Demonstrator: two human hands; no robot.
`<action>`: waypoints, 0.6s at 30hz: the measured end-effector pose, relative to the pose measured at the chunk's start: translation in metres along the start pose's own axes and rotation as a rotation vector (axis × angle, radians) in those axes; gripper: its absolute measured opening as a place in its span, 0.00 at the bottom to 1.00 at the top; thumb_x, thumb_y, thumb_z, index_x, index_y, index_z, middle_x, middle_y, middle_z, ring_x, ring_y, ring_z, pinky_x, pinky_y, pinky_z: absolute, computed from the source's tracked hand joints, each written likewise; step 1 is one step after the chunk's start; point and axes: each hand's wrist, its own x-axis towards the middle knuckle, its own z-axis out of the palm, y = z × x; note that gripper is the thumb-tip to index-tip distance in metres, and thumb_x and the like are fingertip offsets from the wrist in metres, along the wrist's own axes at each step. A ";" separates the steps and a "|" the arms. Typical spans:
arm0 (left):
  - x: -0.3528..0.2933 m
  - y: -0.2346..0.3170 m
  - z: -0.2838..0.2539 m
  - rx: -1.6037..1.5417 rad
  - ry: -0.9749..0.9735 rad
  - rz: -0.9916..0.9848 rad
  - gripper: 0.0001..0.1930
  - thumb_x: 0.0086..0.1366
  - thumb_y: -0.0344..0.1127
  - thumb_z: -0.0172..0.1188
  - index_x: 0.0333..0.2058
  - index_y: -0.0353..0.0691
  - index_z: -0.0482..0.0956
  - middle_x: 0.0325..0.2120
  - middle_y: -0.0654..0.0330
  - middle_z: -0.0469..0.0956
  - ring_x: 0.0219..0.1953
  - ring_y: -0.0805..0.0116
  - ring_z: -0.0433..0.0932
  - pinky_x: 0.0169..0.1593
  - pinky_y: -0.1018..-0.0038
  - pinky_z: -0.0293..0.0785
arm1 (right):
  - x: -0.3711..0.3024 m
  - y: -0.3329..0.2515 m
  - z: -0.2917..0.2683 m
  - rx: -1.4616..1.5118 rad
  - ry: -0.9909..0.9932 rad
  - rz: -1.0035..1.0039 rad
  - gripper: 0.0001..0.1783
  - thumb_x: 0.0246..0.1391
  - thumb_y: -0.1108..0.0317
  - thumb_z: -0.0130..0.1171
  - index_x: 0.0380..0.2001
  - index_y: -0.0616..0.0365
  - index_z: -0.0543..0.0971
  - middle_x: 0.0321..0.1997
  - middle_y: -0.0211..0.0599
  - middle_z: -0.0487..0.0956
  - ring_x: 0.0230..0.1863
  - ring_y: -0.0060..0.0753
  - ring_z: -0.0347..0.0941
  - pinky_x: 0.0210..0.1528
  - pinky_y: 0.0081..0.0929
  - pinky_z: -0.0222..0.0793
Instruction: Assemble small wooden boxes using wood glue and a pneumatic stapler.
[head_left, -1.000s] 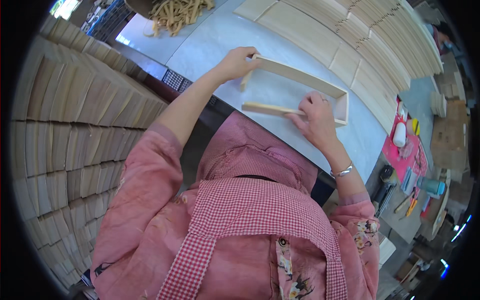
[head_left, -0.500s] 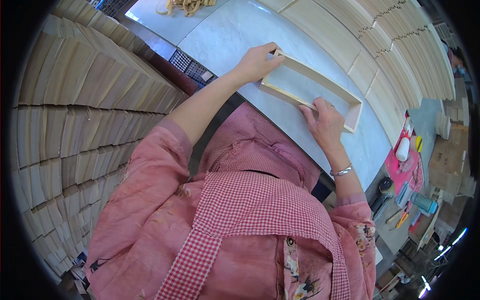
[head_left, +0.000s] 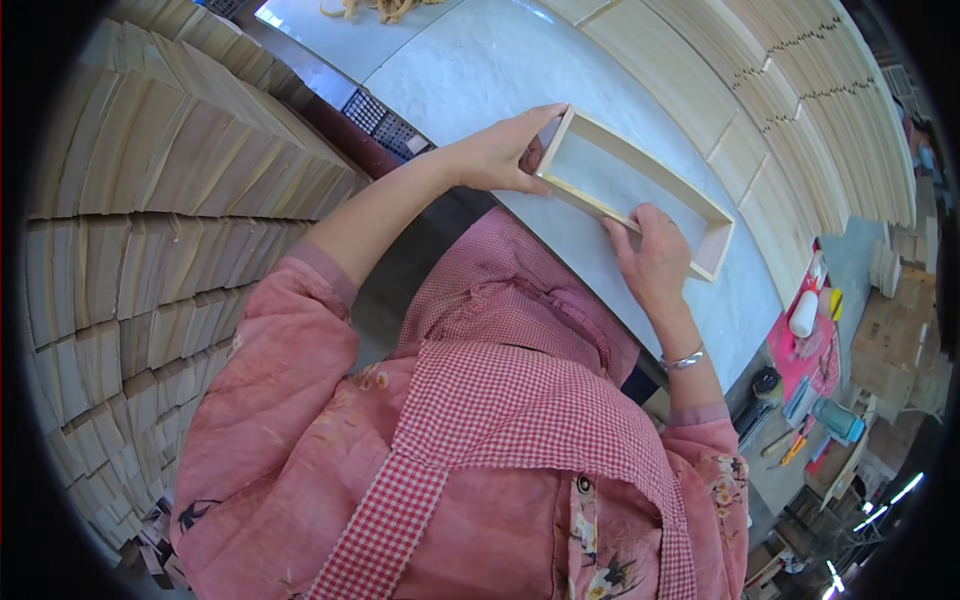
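A long, narrow rectangular wooden frame (head_left: 655, 166) of pale thin boards lies on the white marbled tabletop (head_left: 455, 75), which shows through its middle. My left hand (head_left: 500, 152) grips its left end from outside, index finger along the far corner and thumb at the near corner. The other fingers curl behind the end board, partly hidden. On the near long side, toward the right end, my right hand (head_left: 655, 258) pinches the board. Its thumb is outside, and its fingers reach over the top edge.
Stacked thin boards (head_left: 800, 80) line the table's far side. Tall stacks of wood pieces (head_left: 110, 170) rise on my left. Tan bands (head_left: 385, 10) lie at the far left. To the right are a white bottle (head_left: 803, 313), a teal bottle (head_left: 838, 420) and tools on a pink mat.
My left hand has shifted from the frame's far left corner to wrap its left end, the thumb moving down to the near corner. The frame sits slightly farther right; my right hand keeps its hold.
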 end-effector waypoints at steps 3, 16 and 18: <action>0.000 0.005 -0.003 -0.050 -0.024 -0.013 0.54 0.48 0.22 0.73 0.72 0.37 0.50 0.52 0.46 0.73 0.40 0.60 0.75 0.44 0.71 0.76 | 0.027 -0.035 0.018 0.060 0.120 -0.038 0.19 0.50 0.55 0.70 0.27 0.53 0.71 0.24 0.30 0.73 0.26 0.34 0.71 0.27 0.29 0.66; 0.002 -0.003 0.000 -0.125 -0.041 0.060 0.52 0.47 0.19 0.63 0.72 0.35 0.47 0.61 0.43 0.67 0.46 0.51 0.75 0.50 0.67 0.75 | 0.051 -0.072 0.040 0.059 0.169 0.087 0.22 0.43 0.55 0.74 0.21 0.50 0.68 0.22 0.28 0.69 0.25 0.35 0.68 0.27 0.30 0.65; 0.001 -0.014 0.006 -0.070 0.031 0.140 0.52 0.48 0.19 0.64 0.72 0.35 0.48 0.61 0.43 0.67 0.45 0.51 0.75 0.49 0.67 0.75 | 0.046 -0.071 0.030 0.121 0.072 0.106 0.19 0.44 0.57 0.73 0.23 0.51 0.71 0.24 0.29 0.70 0.26 0.35 0.69 0.29 0.30 0.66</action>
